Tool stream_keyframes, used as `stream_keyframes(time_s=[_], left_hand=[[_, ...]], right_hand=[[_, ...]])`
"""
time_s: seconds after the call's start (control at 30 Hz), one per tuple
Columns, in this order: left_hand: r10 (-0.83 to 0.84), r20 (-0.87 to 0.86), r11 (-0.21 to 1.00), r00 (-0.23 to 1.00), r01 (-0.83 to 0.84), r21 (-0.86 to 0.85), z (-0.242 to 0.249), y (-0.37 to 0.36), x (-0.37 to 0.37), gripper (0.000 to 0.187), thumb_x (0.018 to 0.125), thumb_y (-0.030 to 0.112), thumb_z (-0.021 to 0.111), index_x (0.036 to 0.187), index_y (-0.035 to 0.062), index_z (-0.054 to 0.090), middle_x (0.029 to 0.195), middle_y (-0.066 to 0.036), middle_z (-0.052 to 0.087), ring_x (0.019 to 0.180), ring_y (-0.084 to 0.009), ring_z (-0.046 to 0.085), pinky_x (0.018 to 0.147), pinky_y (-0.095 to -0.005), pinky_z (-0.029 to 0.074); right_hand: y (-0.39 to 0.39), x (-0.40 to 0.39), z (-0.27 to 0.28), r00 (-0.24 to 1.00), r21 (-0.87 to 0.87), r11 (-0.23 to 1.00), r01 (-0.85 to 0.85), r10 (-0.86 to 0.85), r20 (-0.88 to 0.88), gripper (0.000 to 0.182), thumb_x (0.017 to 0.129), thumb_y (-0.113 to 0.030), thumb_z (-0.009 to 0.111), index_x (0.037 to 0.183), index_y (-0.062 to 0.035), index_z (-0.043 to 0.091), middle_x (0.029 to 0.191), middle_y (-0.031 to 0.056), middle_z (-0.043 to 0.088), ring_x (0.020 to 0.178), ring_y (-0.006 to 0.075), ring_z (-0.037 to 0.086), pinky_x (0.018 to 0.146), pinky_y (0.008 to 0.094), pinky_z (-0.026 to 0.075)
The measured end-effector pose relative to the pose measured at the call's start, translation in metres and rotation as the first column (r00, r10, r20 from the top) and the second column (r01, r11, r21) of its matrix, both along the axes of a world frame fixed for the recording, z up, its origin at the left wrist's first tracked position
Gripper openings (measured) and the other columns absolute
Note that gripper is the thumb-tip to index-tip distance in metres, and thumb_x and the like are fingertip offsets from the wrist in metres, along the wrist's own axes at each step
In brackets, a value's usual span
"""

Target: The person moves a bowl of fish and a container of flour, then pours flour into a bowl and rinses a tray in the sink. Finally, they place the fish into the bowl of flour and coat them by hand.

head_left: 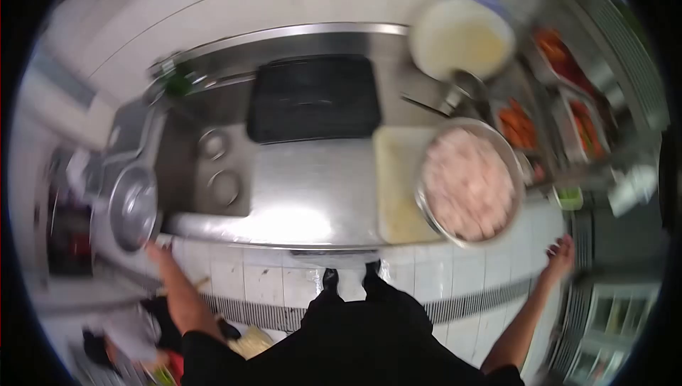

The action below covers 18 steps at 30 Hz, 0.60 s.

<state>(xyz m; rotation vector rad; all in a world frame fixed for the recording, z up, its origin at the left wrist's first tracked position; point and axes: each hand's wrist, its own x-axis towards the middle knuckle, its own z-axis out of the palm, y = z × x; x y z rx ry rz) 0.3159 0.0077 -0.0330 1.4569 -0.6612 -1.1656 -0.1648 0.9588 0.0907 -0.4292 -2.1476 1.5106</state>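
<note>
At the far left, my left hand [158, 249] grips the near rim of a round metal bowl [132, 205] held beside the sink; most of its fingers are hidden. My right hand [560, 255] hangs away from the counter at the right, its fingers slightly curled and apart, with nothing visible in them. Nearest to it is a large metal bowl [469, 183] full of pale pink, chunky raw meat. That bowl sits partly on a pale yellow cutting board [395, 205] at the counter's edge.
A black tray [314, 99] lies across the back of the steel counter [312, 187]. Left is a sink [233, 155] with two round drains. At the back right stand a white basin [462, 36] and containers of orange-red food [516, 124]. Another person [124, 333] is at lower left.
</note>
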Motion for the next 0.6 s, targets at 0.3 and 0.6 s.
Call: stream_keyframes(time_s=[0.3,0.6], left_hand=[[-0.070,0.985,0.700,0.157,0.711,-0.064,-0.071,-0.078,0.052,0.046,0.073,0.039,0.078,0.081,-0.0044,0.063,0.079,-0.021,0.063,0.073,-0.0344,0.061,0.069,-0.0496,0.050],[-0.657,0.365,0.613,0.660,0.749,-0.252,0.079,0.180,-0.068,0.057,0.090,0.039,0.053,0.122,-0.0072,0.046,0.128,-0.021,0.049,0.110,-0.0333,0.051,0.101,-0.0432,0.037]], right_hand=[[0.030,0.368,-0.216,0.543,-0.055,0.972,0.228,-0.080,0.836,0.022,0.086,-0.016,0.056,0.107,-0.0098,0.062,0.076,0.0039,0.061,0.052,0.0152,0.058,0.041,0.0299,0.045],[0.009,0.474,-0.206,0.417,-0.204,0.949,0.242,0.088,0.905,0.032,0.086,-0.027,0.062,0.111,-0.0072,0.063,0.089,0.0086,0.067,0.069,0.0174,0.065,0.056,0.0327,0.053]])
